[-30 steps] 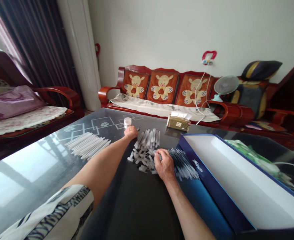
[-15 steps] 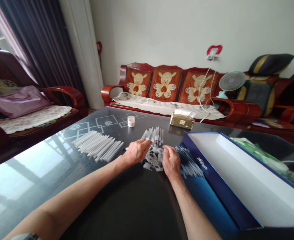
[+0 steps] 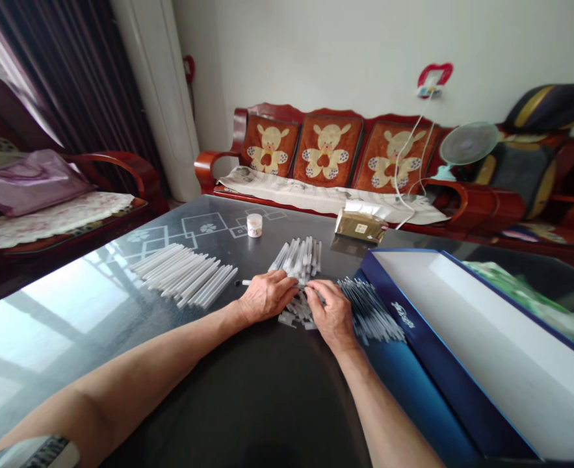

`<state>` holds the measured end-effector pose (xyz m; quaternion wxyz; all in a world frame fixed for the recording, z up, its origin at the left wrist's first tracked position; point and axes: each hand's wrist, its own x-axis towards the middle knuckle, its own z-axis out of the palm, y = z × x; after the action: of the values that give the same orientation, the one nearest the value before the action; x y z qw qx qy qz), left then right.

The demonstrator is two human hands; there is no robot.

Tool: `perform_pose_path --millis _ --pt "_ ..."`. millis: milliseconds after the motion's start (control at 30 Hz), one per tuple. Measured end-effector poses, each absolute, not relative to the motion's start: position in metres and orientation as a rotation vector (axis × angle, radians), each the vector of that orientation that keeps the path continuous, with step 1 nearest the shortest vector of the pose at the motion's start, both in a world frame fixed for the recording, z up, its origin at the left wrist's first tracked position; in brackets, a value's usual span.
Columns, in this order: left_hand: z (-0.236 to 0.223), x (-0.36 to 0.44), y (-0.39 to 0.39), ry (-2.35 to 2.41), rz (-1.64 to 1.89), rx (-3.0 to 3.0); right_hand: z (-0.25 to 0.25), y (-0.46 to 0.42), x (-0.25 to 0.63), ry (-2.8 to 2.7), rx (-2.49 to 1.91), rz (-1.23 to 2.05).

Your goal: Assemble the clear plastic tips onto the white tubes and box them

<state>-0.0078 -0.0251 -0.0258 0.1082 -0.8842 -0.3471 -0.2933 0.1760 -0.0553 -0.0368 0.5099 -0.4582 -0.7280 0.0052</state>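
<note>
The person's left hand (image 3: 266, 297) and right hand (image 3: 330, 315) are closing in on a heap of translucent white plastic tubes (image 3: 298, 260), which is lying on a dark glass-topped table (image 3: 96, 325). The hands are nearly meeting at the near edge of the heap, with the left hand's fingers stretching across toward the right hand. The right hand's fingers (image 3: 316, 292) are curling down into the loose pieces. Both hands look partly closed, but the fingers are hiding what lies beneath them, so I cannot tell whether either one is gripping a piece. A thin white stick (image 3: 244, 282) is poking out just beyond the left hand's fingertips, on the left side of the heap, and it is not clear whether it is being held. Farther left of the heap, a neat batch of longer white tubes (image 3: 182, 274) is lying side by side on the table, and a small white jar (image 3: 254, 225) is standing behind the heap and to its left. Just right of the heap, a bundle of thin grey-blue sticks (image 3: 370, 313) is spreading out beside the right hand. Beyond that bundle, an open blue box with a white interior (image 3: 413, 325) is resting on the table, and a tan tissue pack (image 3: 361, 225) is sitting behind the heap. A red wooden sofa (image 3: 326, 156) is standing well behind it.
</note>
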Motion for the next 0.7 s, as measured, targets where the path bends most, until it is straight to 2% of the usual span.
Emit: perform_pose_path --millis 300,700 --pt "-0.0278 -0.008 -0.0197 -0.914 -0.804 -2.557 -0.0384 -0.0506 0.1762 -1.76 -1.155 0.037" --pt "-0.0304 -0.0033 -0.0208 -1.019 -0.823 -2.576 -0.0383 -0.0493 0.1766 -1.715 -1.105 0.19"
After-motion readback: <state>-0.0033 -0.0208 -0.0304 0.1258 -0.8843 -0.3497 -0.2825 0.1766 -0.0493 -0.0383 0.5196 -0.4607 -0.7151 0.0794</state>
